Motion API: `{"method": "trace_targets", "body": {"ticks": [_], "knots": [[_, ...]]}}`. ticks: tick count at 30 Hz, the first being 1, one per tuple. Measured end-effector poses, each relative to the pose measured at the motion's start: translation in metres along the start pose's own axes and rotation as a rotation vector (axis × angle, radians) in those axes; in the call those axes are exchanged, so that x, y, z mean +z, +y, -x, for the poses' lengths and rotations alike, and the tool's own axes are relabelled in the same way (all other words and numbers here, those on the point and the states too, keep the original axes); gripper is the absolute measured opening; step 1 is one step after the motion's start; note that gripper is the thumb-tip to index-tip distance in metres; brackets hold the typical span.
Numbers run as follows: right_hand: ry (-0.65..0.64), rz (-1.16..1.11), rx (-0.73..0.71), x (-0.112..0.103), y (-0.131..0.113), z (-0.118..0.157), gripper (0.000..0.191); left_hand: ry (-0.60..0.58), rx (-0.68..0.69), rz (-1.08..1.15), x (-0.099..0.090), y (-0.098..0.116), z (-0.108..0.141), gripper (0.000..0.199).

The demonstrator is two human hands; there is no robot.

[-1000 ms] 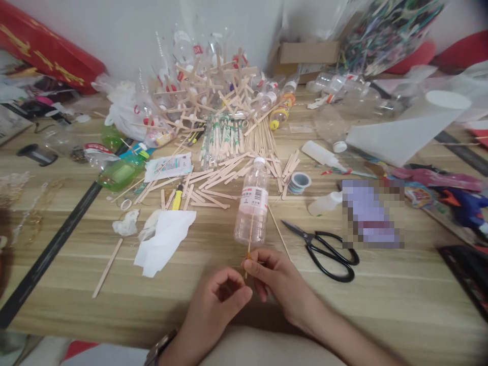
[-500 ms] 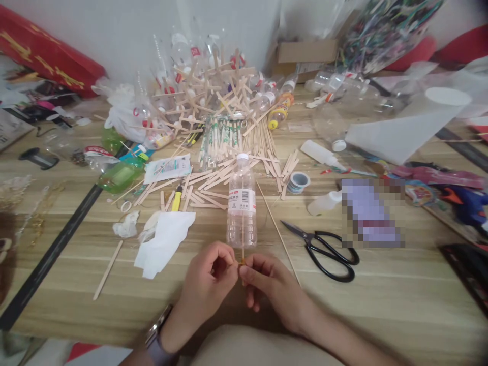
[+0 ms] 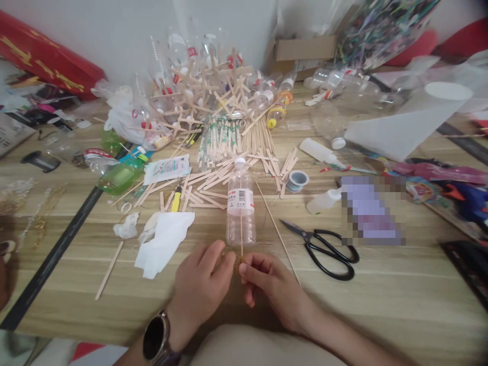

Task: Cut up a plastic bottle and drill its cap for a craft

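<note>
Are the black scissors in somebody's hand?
No, the scissors lie on the table, apart from the right hand, which pinches a thin stick.

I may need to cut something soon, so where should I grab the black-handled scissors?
Probably by the black loops, coming from the near right with your right hand once it lets go of the thin stick. The scissors lie flat on the table, blades pointing left and away from you, loops toward the right.
</note>
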State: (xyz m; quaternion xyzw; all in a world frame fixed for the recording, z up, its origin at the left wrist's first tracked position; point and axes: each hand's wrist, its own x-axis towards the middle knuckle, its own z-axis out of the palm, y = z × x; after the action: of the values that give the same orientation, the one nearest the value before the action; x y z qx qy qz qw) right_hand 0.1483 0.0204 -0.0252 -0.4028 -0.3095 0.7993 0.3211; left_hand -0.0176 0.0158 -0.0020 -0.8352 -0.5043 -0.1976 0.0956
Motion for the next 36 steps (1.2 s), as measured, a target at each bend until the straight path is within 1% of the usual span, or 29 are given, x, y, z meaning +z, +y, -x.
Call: {"method": "trace_targets", "body": {"ticks": [1, 6, 8, 10, 13, 15, 16, 18, 20, 21, 22, 23, 25, 26, 28, 29, 30, 33, 34, 36], "knots": [[-0.002, 0.033, -0.012, 0.0, 0.001, 0.0, 0.047, -0.067, -0.015, -0.006, -0.001, 0.001, -0.001, 0.023], [-0.022, 0.19, -0.085, 0.0, 0.004, 0.001, 0.05, -0.51, -0.179, 0.082, -0.014, 0.005, -0.017, 0.023], [-0.035, 0.22, -0.094, 0.0, 0.004, 0.003, 0.051, -0.63, -0.242, 0.078, -0.02, 0.006, -0.023, 0.028], [-0.041, 0.232, -0.1, 0.001, 0.003, 0.004, 0.051, -0.685, -0.289, 0.078, -0.024, 0.004, -0.026, 0.032], [-0.048, 0.212, -0.097, 0.001, 0.003, 0.005, 0.052, -0.689, -0.313, 0.14, -0.024, -0.005, -0.027, 0.034], [-0.065, 0.195, -0.07, 0.002, 0.004, 0.006, 0.053, -0.702, -0.325, 0.238, -0.022, -0.015, -0.028, 0.035], [-0.077, 0.186, -0.051, 0.003, 0.004, 0.007, 0.053, -0.725, -0.334, 0.315, -0.022, -0.021, -0.029, 0.035], [-0.107, 0.157, -0.014, 0.005, 0.004, 0.008, 0.053, -0.806, -0.367, 0.54, -0.019, -0.032, -0.032, 0.035], [-0.131, 0.118, 0.016, 0.006, 0.003, 0.008, 0.052, -0.914, -0.372, 0.823, -0.016, -0.041, -0.035, 0.028], [-0.138, 0.093, 0.028, 0.006, 0.003, 0.008, 0.052, -0.937, -0.368, 0.937, -0.014, -0.043, -0.036, 0.023], [-0.142, 0.067, 0.039, 0.007, 0.002, 0.008, 0.052, -0.938, -0.362, 1.026, -0.012, -0.045, -0.036, 0.018], [-0.141, 0.037, 0.047, 0.006, 0.001, 0.007, 0.052, -0.909, -0.366, 1.082, -0.009, -0.044, -0.036, 0.015], [-0.13, -0.048, 0.068, 0.005, 0.001, 0.005, 0.052, -0.772, -0.424, 1.156, -0.003, -0.039, -0.032, 0.011], [-0.126, -0.1, 0.083, 0.005, 0.001, 0.004, 0.052, -0.674, -0.48, 1.192, 0.001, -0.035, -0.03, 0.01], [-0.128, -0.193, 0.114, 0.004, 0.001, 0.002, 0.05, -0.5, -0.623, 1.286, 0.007, -0.026, -0.022, 0.015], [-0.133, -0.227, 0.127, 0.003, 0.002, 0.001, 0.049, -0.451, -0.69, 1.362, 0.01, -0.02, -0.019, 0.021], [-0.139, -0.251, 0.136, 0.003, 0.002, 0.001, 0.048, -0.434, -0.76, 1.441, 0.013, -0.015, -0.015, 0.026], [-0.144, -0.288, 0.142, 0.003, 0.002, 0.0, 0.05, -0.453, -0.946, 1.691, 0.018, 0.0, -0.009, 0.038], [-0.135, -0.3, 0.138, 0.002, 0.002, 0.001, 0.049, -0.457, -0.981, 1.757, 0.019, 0.004, -0.008, 0.04], [-0.084, -0.325, 0.123, 0.001, 0.002, 0.002, 0.046, -0.459, -1.001, 1.829, 0.02, 0.009, -0.009, 0.042]]}}
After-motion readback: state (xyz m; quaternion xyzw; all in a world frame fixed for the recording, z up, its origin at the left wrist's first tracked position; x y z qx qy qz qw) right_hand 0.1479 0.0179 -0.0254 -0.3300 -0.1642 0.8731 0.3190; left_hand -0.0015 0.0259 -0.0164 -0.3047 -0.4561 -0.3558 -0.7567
